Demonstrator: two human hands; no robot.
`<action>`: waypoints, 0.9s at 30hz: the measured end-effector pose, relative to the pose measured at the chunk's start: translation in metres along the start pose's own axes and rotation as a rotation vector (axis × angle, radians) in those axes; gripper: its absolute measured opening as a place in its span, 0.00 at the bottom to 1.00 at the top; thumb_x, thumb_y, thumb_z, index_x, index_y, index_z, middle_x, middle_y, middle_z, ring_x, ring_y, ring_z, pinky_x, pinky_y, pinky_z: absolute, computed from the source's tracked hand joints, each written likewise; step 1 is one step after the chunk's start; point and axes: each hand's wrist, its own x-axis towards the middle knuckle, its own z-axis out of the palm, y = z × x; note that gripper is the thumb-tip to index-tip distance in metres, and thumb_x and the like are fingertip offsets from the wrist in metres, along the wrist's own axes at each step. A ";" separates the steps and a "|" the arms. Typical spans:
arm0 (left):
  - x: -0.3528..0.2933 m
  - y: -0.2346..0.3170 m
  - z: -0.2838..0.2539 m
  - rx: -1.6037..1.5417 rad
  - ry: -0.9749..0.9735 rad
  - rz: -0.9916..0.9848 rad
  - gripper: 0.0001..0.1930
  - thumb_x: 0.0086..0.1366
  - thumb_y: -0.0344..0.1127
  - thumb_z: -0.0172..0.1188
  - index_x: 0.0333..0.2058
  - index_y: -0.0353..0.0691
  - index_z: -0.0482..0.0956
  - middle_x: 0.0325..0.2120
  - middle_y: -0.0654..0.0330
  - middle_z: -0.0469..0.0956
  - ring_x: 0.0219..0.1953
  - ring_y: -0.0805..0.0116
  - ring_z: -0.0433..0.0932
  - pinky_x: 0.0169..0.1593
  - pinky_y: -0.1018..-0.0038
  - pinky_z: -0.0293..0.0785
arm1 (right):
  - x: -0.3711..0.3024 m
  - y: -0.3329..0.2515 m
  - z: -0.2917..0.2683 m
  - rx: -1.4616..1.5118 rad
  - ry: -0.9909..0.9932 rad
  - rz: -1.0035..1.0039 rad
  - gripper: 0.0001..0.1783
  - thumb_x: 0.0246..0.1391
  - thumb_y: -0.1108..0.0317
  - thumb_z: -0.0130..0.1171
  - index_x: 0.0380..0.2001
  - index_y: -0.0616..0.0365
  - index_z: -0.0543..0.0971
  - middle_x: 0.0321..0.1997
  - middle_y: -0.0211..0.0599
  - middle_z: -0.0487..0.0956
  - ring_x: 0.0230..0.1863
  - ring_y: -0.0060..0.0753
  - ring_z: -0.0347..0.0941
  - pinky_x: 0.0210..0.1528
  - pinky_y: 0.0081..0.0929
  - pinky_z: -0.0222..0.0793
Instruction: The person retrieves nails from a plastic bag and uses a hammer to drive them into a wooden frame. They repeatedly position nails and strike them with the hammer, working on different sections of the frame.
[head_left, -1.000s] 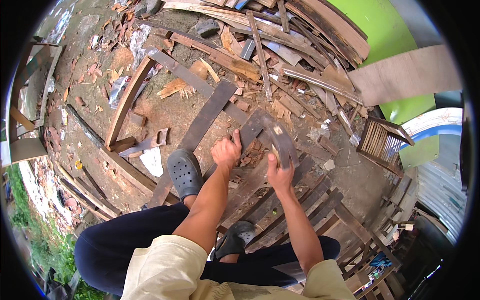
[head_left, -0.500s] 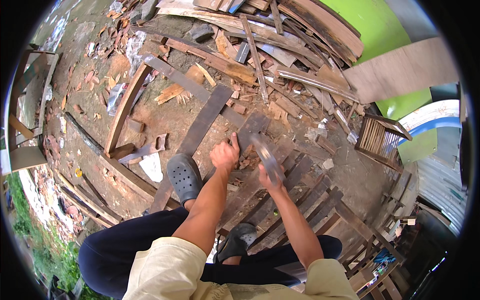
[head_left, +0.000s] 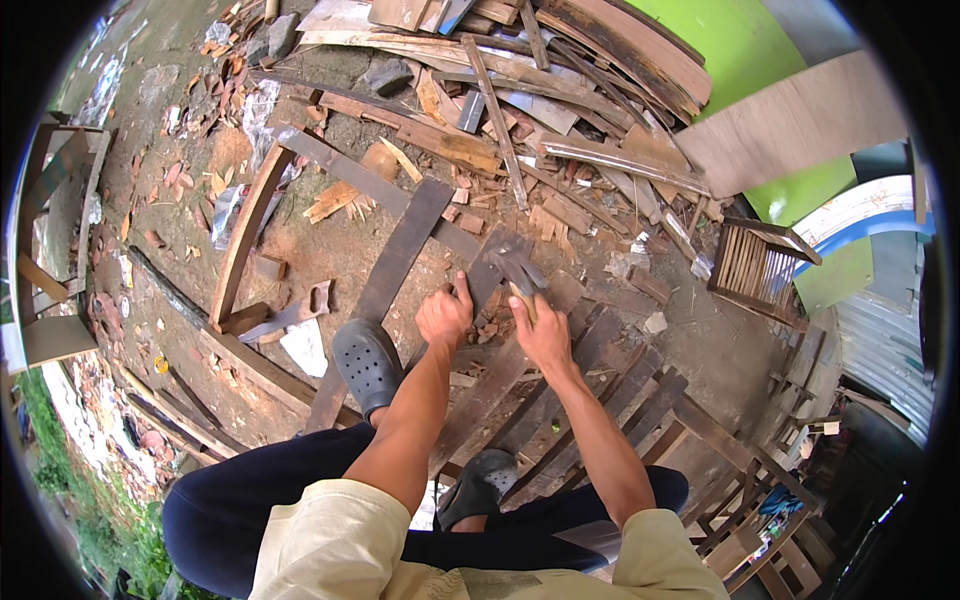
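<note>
Hammer [head_left: 519, 270], right over the upper end of a dark slat [head_left: 483, 277], with its head so near the wood that from where I stand I can't tell whether they touch. The right hand [head_left: 543, 332], just right of the slat, has its grip wrapped around the hammer, thumb pointing up along it. The left hand [head_left: 445, 315] is at the slat's left edge, fingers curled and thumb reaching up; whether that grip is pinching anything, I can't tell. Left of the slat runs a similar plank [head_left: 400, 255], with a grey clog [head_left: 367, 362] at its near end. Farther left of the slat, a saw [head_left: 288, 315] lies on the ground [head_left: 330, 250], next to a curved beam [head_left: 243, 245]. Beyond the slat is a scrap pile [head_left: 590, 80]; well to its right, a slatted crate [head_left: 752, 270].
</note>
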 end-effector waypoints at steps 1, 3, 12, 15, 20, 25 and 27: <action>0.002 -0.001 -0.002 -0.004 0.022 -0.010 0.36 0.71 0.65 0.36 0.42 0.41 0.86 0.33 0.37 0.83 0.42 0.40 0.83 0.50 0.53 0.76 | -0.007 -0.011 -0.008 0.145 0.073 -0.076 0.20 0.62 0.53 0.60 0.40 0.63 0.79 0.22 0.47 0.80 0.26 0.57 0.80 0.27 0.42 0.74; 0.003 -0.001 -0.001 -0.001 0.020 -0.007 0.36 0.71 0.65 0.36 0.43 0.42 0.86 0.33 0.38 0.83 0.42 0.40 0.83 0.50 0.53 0.76 | -0.017 0.001 -0.006 0.288 0.338 -0.421 0.22 0.62 0.54 0.60 0.45 0.64 0.79 0.22 0.46 0.80 0.26 0.56 0.80 0.28 0.41 0.74; -0.002 0.005 -0.008 -0.001 -0.015 -0.026 0.35 0.71 0.65 0.36 0.46 0.43 0.86 0.35 0.38 0.83 0.44 0.41 0.82 0.52 0.55 0.75 | 0.004 0.001 -0.012 0.099 0.083 -0.091 0.26 0.63 0.47 0.55 0.40 0.64 0.78 0.21 0.58 0.79 0.28 0.62 0.80 0.28 0.51 0.74; -0.001 0.003 -0.001 -0.017 0.016 -0.010 0.36 0.71 0.66 0.36 0.44 0.43 0.86 0.35 0.38 0.83 0.44 0.41 0.82 0.53 0.55 0.75 | -0.005 0.024 -0.001 0.246 0.160 -0.285 0.26 0.64 0.47 0.55 0.41 0.64 0.78 0.21 0.56 0.79 0.27 0.61 0.80 0.28 0.50 0.75; 0.002 0.002 0.001 0.000 -0.001 -0.015 0.37 0.71 0.66 0.35 0.42 0.41 0.86 0.35 0.37 0.82 0.44 0.40 0.82 0.53 0.54 0.74 | 0.014 0.034 0.003 -0.038 -0.001 -0.021 0.29 0.66 0.42 0.51 0.44 0.62 0.78 0.15 0.51 0.75 0.21 0.57 0.77 0.26 0.46 0.71; 0.001 0.002 0.001 -0.011 0.009 0.012 0.37 0.71 0.67 0.35 0.43 0.41 0.86 0.35 0.37 0.82 0.43 0.39 0.82 0.52 0.53 0.74 | 0.002 0.053 0.010 0.056 0.064 -0.210 0.22 0.60 0.54 0.61 0.43 0.65 0.78 0.22 0.58 0.79 0.27 0.63 0.80 0.30 0.50 0.75; -0.001 0.004 -0.002 -0.007 0.017 0.004 0.37 0.71 0.66 0.35 0.44 0.41 0.85 0.35 0.37 0.82 0.43 0.39 0.82 0.52 0.53 0.74 | 0.008 0.040 0.004 -0.123 -0.106 -0.108 0.20 0.57 0.58 0.63 0.42 0.66 0.78 0.23 0.59 0.80 0.29 0.63 0.80 0.31 0.49 0.76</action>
